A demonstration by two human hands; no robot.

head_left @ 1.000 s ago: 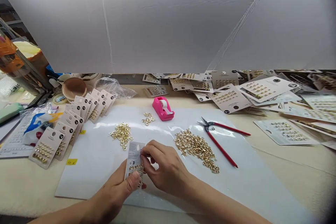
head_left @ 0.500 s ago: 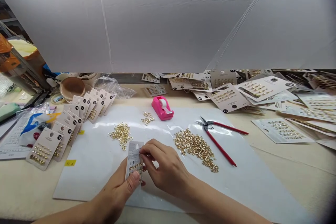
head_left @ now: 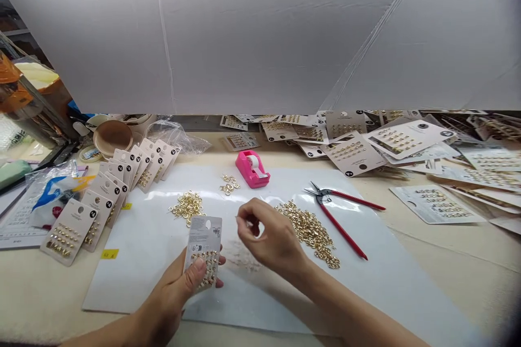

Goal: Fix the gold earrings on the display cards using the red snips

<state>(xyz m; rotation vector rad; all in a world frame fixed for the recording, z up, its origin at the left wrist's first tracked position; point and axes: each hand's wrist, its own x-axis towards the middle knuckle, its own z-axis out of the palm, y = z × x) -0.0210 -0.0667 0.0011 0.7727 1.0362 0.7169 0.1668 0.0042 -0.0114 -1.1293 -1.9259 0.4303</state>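
My left hand (head_left: 183, 284) grips a small grey-white jewellery card (head_left: 204, 230), its printed back facing me. Rows of small gold pieces show on the lower half of the card, partly under my thumb. Apart from the card, to its right, my right hand (head_left: 271, 233) is raised with thumb and fingertips pinched together. Whatever may be between those fingertips is too small to make out. A heap of small gold pieces (head_left: 305, 226) lies just behind my right hand. Gold rings (head_left: 187, 204) are piled behind the card, with a smaller cluster of rings (head_left: 230, 184) farther back.
A pink tape dispenser (head_left: 251, 169) stands at the mat's back edge. Red-handled pliers (head_left: 340, 222) lie opened on the right of the white mat (head_left: 134, 276). Filled cards (head_left: 69, 230) overlap in a row at left; more cards (head_left: 354, 154) are heaped at back right. A white panel (head_left: 252, 38) overhangs the back.
My right hand has moved away from the card, up and to the right, fingers still pinched. The card in my left hand has shifted slightly left and turned flatter towards me.
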